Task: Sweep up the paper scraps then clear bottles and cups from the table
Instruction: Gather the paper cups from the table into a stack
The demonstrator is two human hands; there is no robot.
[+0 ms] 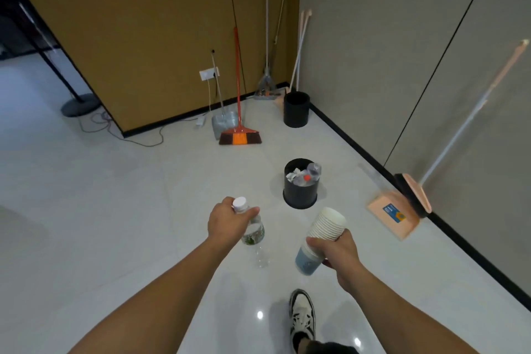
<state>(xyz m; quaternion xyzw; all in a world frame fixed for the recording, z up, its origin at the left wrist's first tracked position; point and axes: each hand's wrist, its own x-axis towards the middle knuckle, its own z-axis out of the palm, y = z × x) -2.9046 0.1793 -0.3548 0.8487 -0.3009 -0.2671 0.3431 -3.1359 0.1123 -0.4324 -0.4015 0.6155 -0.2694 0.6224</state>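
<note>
Left hand: your left hand (227, 223) grips a clear water bottle (253, 231) near its white cap; fingers and thumb curl round the neck.
Bottle axis: it hangs tilted, cap far, bottom toward you.
Right hand: your right hand (334, 250) holds a stack of paper cups (321, 236), fingers wrapped round the middle, open mouths pointing far and up.
Key relation: the near black bin (298, 195) stands on the floor just beyond both hands, a little right of the bottle and left of the cups; I judge both hands about equally close.
Near bin contents: crumpled paper and a bottle with red cap.
Far bin: a second black bin (296, 112) stands in the corner; its inside is too dark to tell.
Risk: the stack may slide apart when you tip it.
</note>
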